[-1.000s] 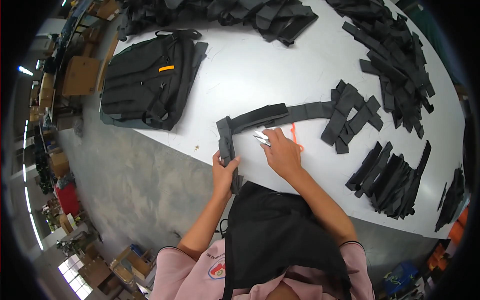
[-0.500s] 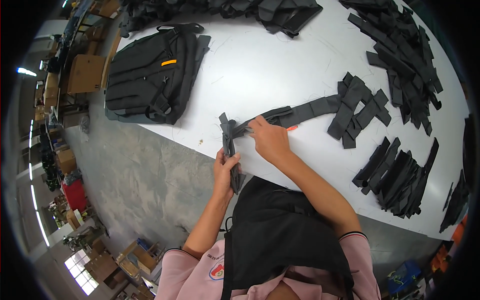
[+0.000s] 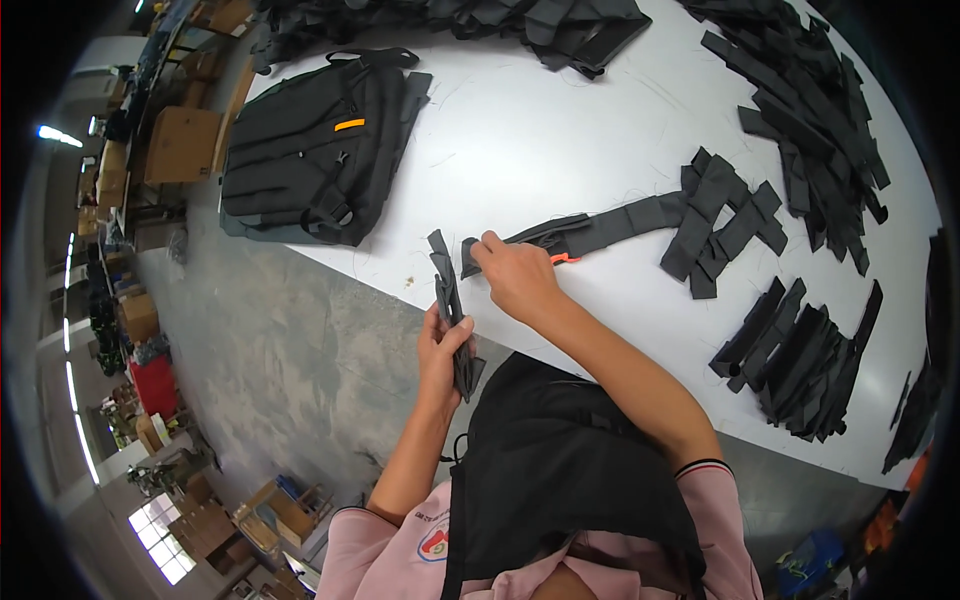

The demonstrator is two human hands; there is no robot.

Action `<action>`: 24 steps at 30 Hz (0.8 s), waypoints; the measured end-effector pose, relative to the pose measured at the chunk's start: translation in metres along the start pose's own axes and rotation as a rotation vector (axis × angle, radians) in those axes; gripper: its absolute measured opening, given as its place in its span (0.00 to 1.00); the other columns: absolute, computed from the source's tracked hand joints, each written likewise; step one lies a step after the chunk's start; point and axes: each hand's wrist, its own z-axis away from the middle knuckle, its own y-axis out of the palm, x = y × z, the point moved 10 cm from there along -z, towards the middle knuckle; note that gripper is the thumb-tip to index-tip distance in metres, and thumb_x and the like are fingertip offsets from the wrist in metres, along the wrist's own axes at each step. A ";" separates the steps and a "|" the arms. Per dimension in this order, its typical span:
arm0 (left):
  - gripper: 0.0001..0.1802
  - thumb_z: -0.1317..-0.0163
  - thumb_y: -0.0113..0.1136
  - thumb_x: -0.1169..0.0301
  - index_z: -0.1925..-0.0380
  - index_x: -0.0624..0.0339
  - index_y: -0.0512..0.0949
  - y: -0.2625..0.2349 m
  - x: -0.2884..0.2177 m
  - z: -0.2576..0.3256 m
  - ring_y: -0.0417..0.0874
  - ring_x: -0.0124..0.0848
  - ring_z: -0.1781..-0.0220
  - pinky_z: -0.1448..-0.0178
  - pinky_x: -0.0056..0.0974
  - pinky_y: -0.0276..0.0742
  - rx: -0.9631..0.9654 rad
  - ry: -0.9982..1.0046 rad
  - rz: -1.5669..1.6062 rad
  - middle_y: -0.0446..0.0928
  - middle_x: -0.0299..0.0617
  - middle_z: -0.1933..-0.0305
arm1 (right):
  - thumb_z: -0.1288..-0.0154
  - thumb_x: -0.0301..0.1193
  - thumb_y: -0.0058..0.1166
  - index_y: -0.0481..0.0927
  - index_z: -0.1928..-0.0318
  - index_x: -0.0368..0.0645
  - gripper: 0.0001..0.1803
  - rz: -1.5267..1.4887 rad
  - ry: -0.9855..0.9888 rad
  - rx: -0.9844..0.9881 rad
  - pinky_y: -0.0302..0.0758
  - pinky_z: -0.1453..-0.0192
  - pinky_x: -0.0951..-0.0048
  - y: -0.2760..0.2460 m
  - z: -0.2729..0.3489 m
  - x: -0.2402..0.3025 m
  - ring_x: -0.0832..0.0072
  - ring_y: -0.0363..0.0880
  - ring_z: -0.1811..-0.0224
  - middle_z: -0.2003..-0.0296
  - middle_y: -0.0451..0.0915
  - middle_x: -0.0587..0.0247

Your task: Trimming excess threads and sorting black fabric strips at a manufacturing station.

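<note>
My left hand (image 3: 440,350), at the table's near edge, is closed around a narrow bundle of folded dark grey fabric strips (image 3: 448,285) held nearly upright. To its right, my right hand (image 3: 515,278) has its fingers closed at the end of a dark fabric strip (image 3: 469,257). A small gap separates that end from the bundle. Beyond the fingers, a chain of strips (image 3: 630,218) runs right across the table to a crossed heap of strips (image 3: 720,222). A thin orange-red piece (image 3: 566,259) sticks out beside my right hand; the rest of it is hidden.
A black backpack (image 3: 305,150) lies at the white table's (image 3: 520,130) left edge. Dark strips are piled at the back (image 3: 470,25) and far right (image 3: 810,120). A smaller stack of strips (image 3: 800,360) lies near right. Concrete floor (image 3: 290,350) shows on the left.
My left hand's bundle has come apart from the strip under my right hand. My right hand has moved slightly left, the orange-red piece with it. My left hand has dropped a little.
</note>
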 end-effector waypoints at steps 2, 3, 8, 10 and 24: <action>0.26 0.49 0.61 0.74 0.50 0.62 0.65 -0.004 -0.003 0.004 0.69 0.21 0.77 0.73 0.26 0.65 -0.003 0.029 0.003 0.67 0.32 0.73 | 0.49 0.26 0.55 0.72 0.65 0.41 0.09 -0.067 0.023 -0.066 0.70 0.73 0.63 -0.008 0.007 -0.005 0.62 0.76 0.74 0.68 0.71 0.60; 0.26 0.50 0.61 0.73 0.50 0.62 0.66 -0.007 -0.007 0.004 0.68 0.20 0.77 0.73 0.25 0.64 -0.007 0.057 0.006 0.67 0.31 0.74 | 0.48 0.26 0.55 0.72 0.65 0.40 0.10 -0.135 0.046 -0.131 0.70 0.73 0.64 -0.015 0.013 -0.010 0.61 0.76 0.74 0.67 0.72 0.61; 0.29 0.52 0.64 0.67 0.49 0.62 0.68 0.012 -0.089 -0.008 0.70 0.25 0.74 0.68 0.29 0.66 -0.050 0.536 -0.601 0.70 0.35 0.73 | 0.49 0.27 0.57 0.73 0.62 0.41 0.12 -0.497 0.399 -0.223 0.72 0.66 0.69 -0.022 0.087 -0.078 0.67 0.77 0.69 0.67 0.74 0.61; 0.31 0.55 0.67 0.64 0.51 0.63 0.69 0.069 -0.100 -0.036 0.75 0.39 0.64 0.60 0.37 0.71 0.086 0.794 -0.940 0.72 0.44 0.65 | 0.49 0.30 0.58 0.74 0.62 0.42 0.13 -0.720 0.597 -0.180 0.72 0.62 0.69 0.007 0.129 -0.108 0.67 0.77 0.65 0.67 0.75 0.61; 0.19 0.58 0.52 0.76 0.62 0.72 0.73 0.100 0.036 -0.048 0.79 0.34 0.70 0.61 0.37 0.78 0.560 -0.302 -0.382 0.77 0.47 0.69 | 0.48 0.30 0.58 0.73 0.59 0.44 0.14 -0.527 0.628 -0.539 0.71 0.61 0.69 -0.055 0.115 -0.146 0.67 0.74 0.65 0.66 0.72 0.62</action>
